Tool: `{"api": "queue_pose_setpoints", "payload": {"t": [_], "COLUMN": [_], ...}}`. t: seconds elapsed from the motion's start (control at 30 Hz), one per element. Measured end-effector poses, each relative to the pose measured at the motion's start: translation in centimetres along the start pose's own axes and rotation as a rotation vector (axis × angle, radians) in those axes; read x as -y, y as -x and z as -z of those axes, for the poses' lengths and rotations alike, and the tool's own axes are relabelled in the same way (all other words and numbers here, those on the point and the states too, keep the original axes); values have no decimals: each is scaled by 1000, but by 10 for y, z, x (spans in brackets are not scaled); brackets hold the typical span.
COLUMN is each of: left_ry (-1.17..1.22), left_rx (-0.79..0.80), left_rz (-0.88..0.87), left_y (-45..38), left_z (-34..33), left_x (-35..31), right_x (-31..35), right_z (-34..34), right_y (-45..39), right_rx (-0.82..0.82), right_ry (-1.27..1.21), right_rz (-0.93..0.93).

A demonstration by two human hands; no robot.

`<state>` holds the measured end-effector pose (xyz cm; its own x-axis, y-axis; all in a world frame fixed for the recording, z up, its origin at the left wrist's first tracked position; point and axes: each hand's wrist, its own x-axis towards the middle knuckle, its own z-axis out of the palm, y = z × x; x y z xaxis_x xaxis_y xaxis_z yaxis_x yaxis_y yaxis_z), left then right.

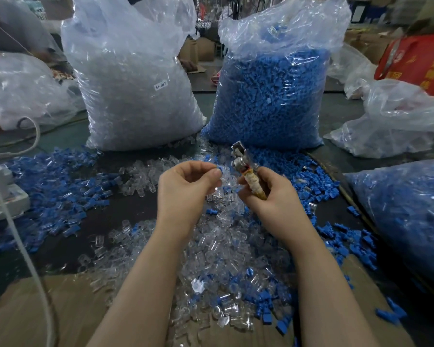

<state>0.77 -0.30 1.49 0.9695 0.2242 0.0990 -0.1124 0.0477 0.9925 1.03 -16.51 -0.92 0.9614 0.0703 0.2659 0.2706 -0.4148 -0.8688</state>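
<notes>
Head view. The left hand (186, 186) is curled, its thumb and forefinger pinching a small blue plastic cap (219, 169) just left of the tool's head. Whether a clear piece sits on the cap is hard to make out. The right hand (266, 194) is closed in a fist around a metal-headed tool with a yellowish wrapped handle (239, 161), head pointing up and away. Most of the handle is hidden in the fist, and the head's form is too small to read.

Under and between both hands lies a heap of loose clear plastic tubes (223, 246) with blue pieces mixed in. A spread of loose blue plastic parts (55, 186) lies to the left of the left hand. Beyond the hands, a tall clear bag of clear parts (135, 83), labelled SJ-017, and a tall clear bag of blue parts (268, 96) stand side by side and wall off the far side. To the right of the right hand, a lying bag of blue parts (406, 216) is cut off by the frame.

Far left of the left hand, a white cable (23, 234) runs past a white box (0, 194) that is also cut off. A bare patch of dark bench (125, 209) shows just left of the left forearm. A brown cardboard sheet (35, 309) covers the near edge.
</notes>
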Motion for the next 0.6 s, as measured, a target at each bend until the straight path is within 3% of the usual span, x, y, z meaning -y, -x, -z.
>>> {"api": "queue_pose_setpoints", "payload": {"t": [0.23,0.6], "left_ry": [66,84], "left_rx": [13,79], "left_rz": [-67,-125], "left_y": [-1,1], "left_z": [3,4], "left_x": [-2,-2], "right_x": [2,1], "right_z": [0,-1], "right_y": [1,1], "right_rx": [137,155], "right_ry": [58,107], "right_rz": [-33,-13]}}
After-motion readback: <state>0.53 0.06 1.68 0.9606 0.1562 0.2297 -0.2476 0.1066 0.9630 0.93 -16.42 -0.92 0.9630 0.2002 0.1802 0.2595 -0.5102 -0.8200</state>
